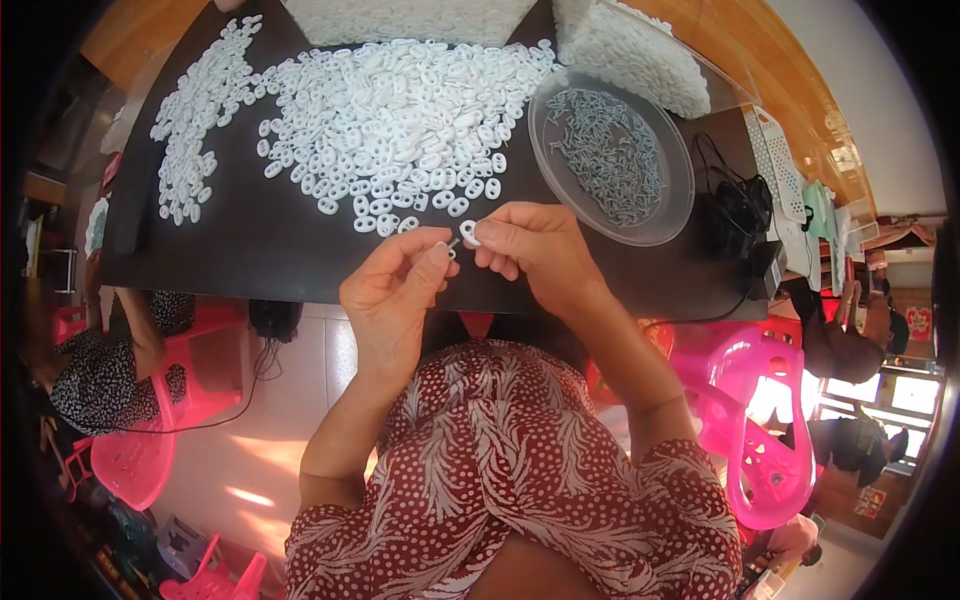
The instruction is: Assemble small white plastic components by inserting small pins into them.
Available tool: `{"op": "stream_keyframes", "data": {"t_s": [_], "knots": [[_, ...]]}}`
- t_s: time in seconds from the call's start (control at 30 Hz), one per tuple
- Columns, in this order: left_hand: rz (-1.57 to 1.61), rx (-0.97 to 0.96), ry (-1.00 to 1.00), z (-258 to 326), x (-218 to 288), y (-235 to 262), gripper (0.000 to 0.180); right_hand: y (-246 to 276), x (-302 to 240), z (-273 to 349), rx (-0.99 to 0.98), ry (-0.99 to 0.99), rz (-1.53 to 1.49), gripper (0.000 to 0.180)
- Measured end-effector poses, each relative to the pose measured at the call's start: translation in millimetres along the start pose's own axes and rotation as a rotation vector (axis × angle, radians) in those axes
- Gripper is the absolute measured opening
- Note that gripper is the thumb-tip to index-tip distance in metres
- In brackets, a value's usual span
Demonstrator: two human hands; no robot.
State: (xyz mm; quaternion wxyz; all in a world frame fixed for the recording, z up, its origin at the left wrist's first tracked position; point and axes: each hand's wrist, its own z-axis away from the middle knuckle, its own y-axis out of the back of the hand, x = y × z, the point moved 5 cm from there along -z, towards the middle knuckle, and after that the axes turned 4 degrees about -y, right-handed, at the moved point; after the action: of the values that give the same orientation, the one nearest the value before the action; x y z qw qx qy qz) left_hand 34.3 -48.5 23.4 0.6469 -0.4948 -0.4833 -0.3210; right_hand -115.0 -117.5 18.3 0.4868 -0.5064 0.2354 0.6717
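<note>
Both hands meet just above the near edge of the table, thumbs and fingertips pinched closed. Between thumb and forefinger, the right hand (540,245) grips a white oval link (468,232) of smooth, hard-looking plastic, one round hole facing up. Its long axis runs roughly away from the body, the holed end outermost; the thumb covers part of the rest. Just beside it, the left hand (395,285) pinches a white piece (451,255) and a thin grey screw (454,243), which slants away and toward the right hand. Fingers hide most of both, and whether the screw touches the link is hard to make out.

Beyond the hands, a loose heap of white links (390,120), rounded ovals mostly with paired holes, lies on the dark, smooth table (250,245); a narrower strip of links (205,110) spreads beyond and left of the left hand. Beyond and right of the right hand stands a round, translucent plastic tub (683,190) holding tangled grey screws (610,160). Farther out, a clear container (640,60) packed with white pieces is partly cut off by the blurred rim.
</note>
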Motion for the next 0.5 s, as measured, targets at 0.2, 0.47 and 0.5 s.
{"op": "stream_keyframes", "data": {"t_s": [0.2, 0.47, 0.5], "knots": [[0.063, 0.008, -0.070, 4.4, -2.8, -3.6, 0.021, -4.6, 2.1, -1.0, -0.029, -0.004, -0.019, 0.023], [-0.124, 0.008, -0.125, 6.9, -3.5, 0.7, 0.024, -8.3, 0.6, -0.6, -0.009, 0.034, 0.028, 0.021], [-0.143, 0.006, -0.133, 7.1, -3.8, 1.2, 0.024, -8.7, 0.2, -0.6, -0.008, 0.047, 0.035, 0.021]]}}
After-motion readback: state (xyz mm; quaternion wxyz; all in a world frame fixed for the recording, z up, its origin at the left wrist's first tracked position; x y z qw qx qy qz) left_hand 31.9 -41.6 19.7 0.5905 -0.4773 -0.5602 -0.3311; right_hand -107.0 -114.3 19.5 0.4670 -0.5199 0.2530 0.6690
